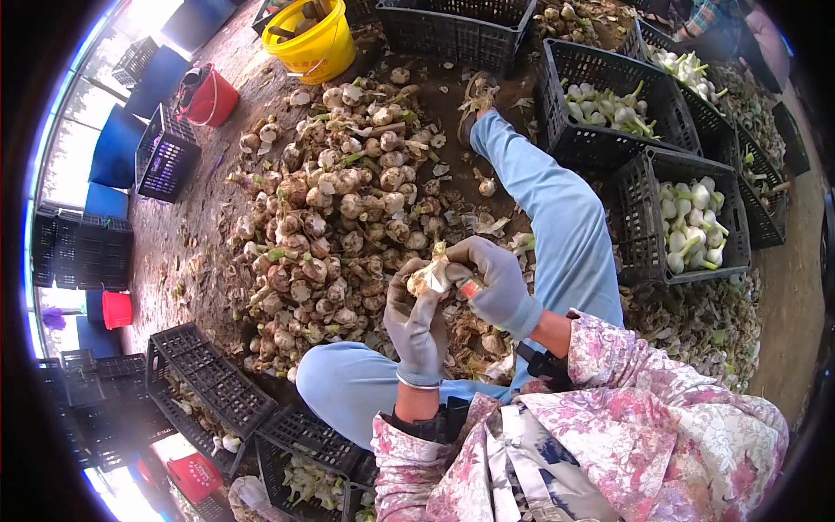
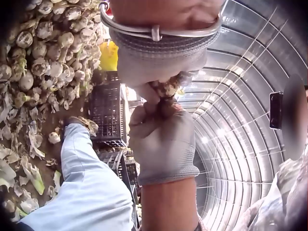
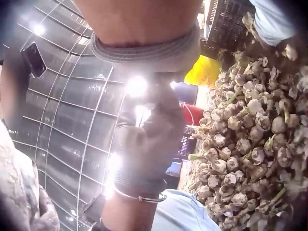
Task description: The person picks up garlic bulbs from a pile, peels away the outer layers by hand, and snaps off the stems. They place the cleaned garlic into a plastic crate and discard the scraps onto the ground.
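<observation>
A pale garlic bulb [image 1: 429, 278] with loose, papery skin is held up between my two gloved hands in the head view. My left hand [image 1: 417, 329] grips it from the left, fingers and thumb curled about it. From the right, the thumb and fingers of my right hand [image 1: 502, 285] pinch its outer skin. The left wrist view shows both hands meeting at the bulb [image 2: 166, 89], partly hidden by the gloves. Glare and the gloves hide the bulb in the right wrist view. Beyond the hands lies a big heap of untrimmed garlic [image 1: 348, 204].
Black crates with cleaned white garlic [image 1: 693, 222] stand to the right. At the back are a yellow bucket [image 1: 315, 48] and an empty-looking black crate [image 1: 459, 36]. My outstretched leg [image 1: 557, 204] borders the heap; peeled skins [image 1: 696, 326] litter the ground at right.
</observation>
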Tool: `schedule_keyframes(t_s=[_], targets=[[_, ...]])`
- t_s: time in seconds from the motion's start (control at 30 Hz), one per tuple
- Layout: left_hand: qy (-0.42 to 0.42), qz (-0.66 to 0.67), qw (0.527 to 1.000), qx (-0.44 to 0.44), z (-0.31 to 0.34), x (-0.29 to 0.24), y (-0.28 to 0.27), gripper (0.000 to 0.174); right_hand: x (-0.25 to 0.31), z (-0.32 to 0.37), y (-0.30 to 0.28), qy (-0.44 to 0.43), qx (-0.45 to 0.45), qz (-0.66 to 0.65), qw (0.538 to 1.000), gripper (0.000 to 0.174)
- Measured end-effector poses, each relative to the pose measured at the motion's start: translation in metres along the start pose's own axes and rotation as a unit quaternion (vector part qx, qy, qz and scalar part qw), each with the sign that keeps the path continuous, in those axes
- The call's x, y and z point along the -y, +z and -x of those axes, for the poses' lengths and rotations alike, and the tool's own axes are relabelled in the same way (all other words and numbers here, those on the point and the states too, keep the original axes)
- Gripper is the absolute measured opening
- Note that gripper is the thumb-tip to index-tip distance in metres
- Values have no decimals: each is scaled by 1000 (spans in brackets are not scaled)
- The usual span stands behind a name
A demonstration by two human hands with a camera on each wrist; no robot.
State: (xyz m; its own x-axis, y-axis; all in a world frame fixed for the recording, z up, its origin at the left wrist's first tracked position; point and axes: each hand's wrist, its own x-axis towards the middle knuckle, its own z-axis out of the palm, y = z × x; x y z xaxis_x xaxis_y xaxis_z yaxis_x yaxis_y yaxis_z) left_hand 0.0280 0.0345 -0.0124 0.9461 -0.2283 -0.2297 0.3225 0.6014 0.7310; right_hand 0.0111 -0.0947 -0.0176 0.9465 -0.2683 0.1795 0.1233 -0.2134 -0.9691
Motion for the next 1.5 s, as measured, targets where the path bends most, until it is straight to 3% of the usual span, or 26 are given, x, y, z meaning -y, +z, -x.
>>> schedule_keyframes(t_s=[0.17, 0.23, 0.27, 0.37, 0.4, 0.43, 0.47, 0.53, 0.6, 0.67, 0.73, 0.8, 0.87, 0.93, 0.97, 1.0, 1.07, 1.2, 1.27, 1.3, 1.33, 1.37, 1.4, 1.47, 1.5], targets=[[-13, -36, 999, -12, 0, 3, -15, 42, -2, 1, -1, 24, -7, -28, 999, 12], [-17, -60, 998, -8, -5, 7, -10, 39, -6, 0, -5, 45, 11, 17, 999, 15], [-6, -171, 985, -31, -9, 12, -16, 39, -13, -1, -7, 44, 16, 39, 998, 17], [-39, -184, 982, -12, -12, 22, -19, 38, -26, -6, -21, 45, 87, 114, 989, 24], [-55, -271, 961, -19, -11, 21, -8, 36, -31, -6, -22, 7, 69, 145, 987, 25], [-5, -267, 964, 8, -8, 22, 2, 35, -32, -8, -21, -19, 61, 200, 978, 29], [-11, -305, 952, 3, -6, 20, 1, 36, -31, -8, -25, 8, 101, 154, 983, 33], [3, -352, 936, 13, -8, 14, -10, 31, -40, -13, -23, -59, 116, 187, 974, 32], [38, -393, 919, -5, -11, 24, -24, 25, -33, -16, -12, -25, 94, 175, 980, 27], [-81, -195, 977, -2, -10, 24, -39, 20, -58, -30, -6, 13, 67, 152, 986, 22], [-68, -189, 980, 7, -5, 16, -30, 17, -67, -37, 4, -53, 52, 215, 974, 22], [94, -378, 918, -71, -2, 17, -21, 17, -47, -28, 12, -99, 87, 234, 963, 22], [114, -430, 884, -145, -4, 27, -36, 29, -45, -32, 16, -84, 43, 208, 974, 23], [143, -443, 875, -136, -6, 20, -36, 44, -35, -30, 17, -34, 61, 184, 980, 18], [199, -462, 856, -118, -11, 26, -43, 52, -29, -28, 19, -9, 84, 148, 985, 16], [196, -451, 867, -81, -12, 23, -39, 46, -25, -25, 21, 17, 108, 108, 988, 13], [24, -187, 979, -72, -8, 18, -33, 51, -21, -19, 26, 21, 103, 90, 990, 10], [-8, -175, 983, -47, -11, 22, -57, 44, -15, -20, 26, 13, 116, 80, 990, 12], [12, -163, 986, -18, -10, 23, -60, 47, -18, -21, 25, 84, 152, -44, 984, 10], [7, -153, 988, 1, -11, 22, -61, 49, -16, -21, 24, 85, 152, -44, 984, 10], [6, -153, 988, 1, -11, 22, -60, 49, -10, -22, 22, 176, 173, -107, 963, 11], [-31, -65, 997, -19, -10, 22, -56, 48, -8, -23, 21, 265, 191, -169, 930, 13], [-67, 24, 997, -38, -9, 18, -49, 47, -16, -20, 20, 266, 191, -169, 930, 13], [-105, 54, 991, -58, -8, 6, -37, 46, -36, -12, 19, 354, 176, -458, 796, 17], [-141, 84, 983, -77, -8, 2, -36, 46, -30, -10, 20, 341, 164, -509, 773, 20]])
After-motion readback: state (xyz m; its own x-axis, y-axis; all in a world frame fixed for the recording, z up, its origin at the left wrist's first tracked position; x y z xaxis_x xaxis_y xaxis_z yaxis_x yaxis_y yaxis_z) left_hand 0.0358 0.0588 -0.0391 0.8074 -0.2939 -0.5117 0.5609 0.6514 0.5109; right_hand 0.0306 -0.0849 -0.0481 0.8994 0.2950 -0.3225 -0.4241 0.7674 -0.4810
